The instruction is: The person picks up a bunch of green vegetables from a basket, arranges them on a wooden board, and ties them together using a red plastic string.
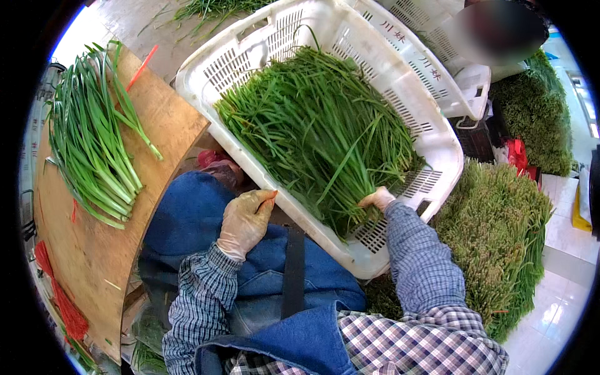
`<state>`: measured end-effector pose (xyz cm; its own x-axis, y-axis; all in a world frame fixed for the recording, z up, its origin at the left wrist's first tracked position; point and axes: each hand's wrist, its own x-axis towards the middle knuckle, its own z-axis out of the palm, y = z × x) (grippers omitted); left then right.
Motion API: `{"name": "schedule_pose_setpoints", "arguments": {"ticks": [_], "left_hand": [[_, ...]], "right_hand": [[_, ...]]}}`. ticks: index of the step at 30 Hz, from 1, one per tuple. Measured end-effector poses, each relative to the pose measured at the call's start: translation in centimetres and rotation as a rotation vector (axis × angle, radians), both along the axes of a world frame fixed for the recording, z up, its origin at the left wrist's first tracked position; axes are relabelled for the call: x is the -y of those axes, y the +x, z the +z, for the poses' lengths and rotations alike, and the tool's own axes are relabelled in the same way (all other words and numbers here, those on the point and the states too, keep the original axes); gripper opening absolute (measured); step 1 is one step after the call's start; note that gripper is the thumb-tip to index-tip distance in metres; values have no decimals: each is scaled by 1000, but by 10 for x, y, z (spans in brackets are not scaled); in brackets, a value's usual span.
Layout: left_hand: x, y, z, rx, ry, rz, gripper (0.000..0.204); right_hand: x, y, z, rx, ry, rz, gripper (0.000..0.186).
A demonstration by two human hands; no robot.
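A white slatted plastic basket point(284, 215) lies across my lap, with a thick heap of garlic chives point(306, 119) inside. My right hand point(378, 199), in a pale glove, reaches into the near right end and is closed round the stem ends of some chives. Just outside the basket's near left rim is my gloved left hand point(242, 226). Its thumb and fingers are pressed together, with an orange-red patch at the tips; whether something small is pinched there is hidden.
A curved wooden board point(169, 119) at left bears a loose bunch of chives point(94, 137) and red ties point(62, 300). Heaped chives point(494, 231) stand at right. Another white basket point(431, 69) lies behind mine. A blurred, dark round shape point(500, 31) is at upper right.
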<state>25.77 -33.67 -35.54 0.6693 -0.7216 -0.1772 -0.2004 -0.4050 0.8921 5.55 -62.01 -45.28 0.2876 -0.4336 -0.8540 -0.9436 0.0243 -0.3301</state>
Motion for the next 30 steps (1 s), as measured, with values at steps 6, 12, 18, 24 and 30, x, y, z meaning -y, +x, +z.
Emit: {"name": "schedule_pose_setpoints", "arguments": {"ticks": [6, 12, 18, 24, 30], "left_hand": [[27, 4, 14, -431, 89, -19, 23], [77, -10, 1, -1101, 222, 37, 49], [129, -42, -30, -1045, 508, -1, 93], [123, -45, -53, -1169, 179, 84, 86], [121, -52, -78, -1049, 109, 282, 79]], "right_hand": [[25, -19, 4, 334, 562, -464, 40], [28, -27, -1, 418, 753, -599, 36], [0, 4, 34, 467, 721, -553, 31], [-21, 32, 65, 472, 713, -487, 39], [-59, 56, 60, 321, 346, 198, 63]]}}
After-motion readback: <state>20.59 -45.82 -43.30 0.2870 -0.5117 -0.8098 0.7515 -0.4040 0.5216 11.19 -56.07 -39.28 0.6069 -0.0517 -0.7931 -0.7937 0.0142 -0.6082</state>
